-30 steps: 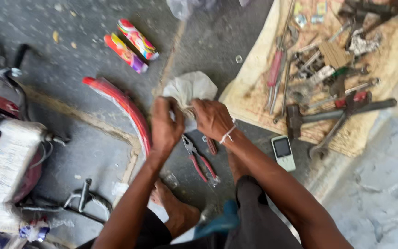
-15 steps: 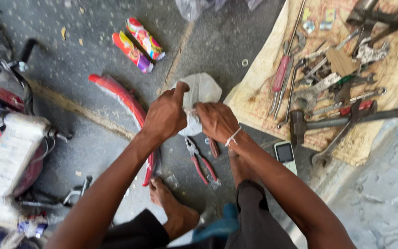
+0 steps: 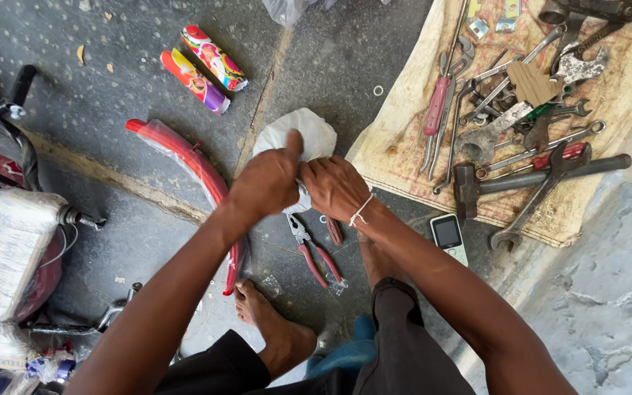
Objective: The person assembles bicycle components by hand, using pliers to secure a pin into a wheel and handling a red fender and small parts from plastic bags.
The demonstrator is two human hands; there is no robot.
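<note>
Gripping white plastic bag (image 3: 314,135), both hands, colourful tubes (image 3: 202,58) beyond

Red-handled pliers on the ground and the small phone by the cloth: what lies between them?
In the head view, between the red-handled pliers and the phone is the person's right forearm, crossing above the ground. A foot shows beneath it; otherwise bare concrete.

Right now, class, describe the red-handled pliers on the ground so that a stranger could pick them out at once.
Start at the tan cloth spread with metal tools on the grey floor, then look left to the person's two hands on a white plastic bag. Directly below those hands lie the red-handled pliers, jaws toward the hands. Unlike the other tools, they lie on bare floor, off the cloth.
</note>
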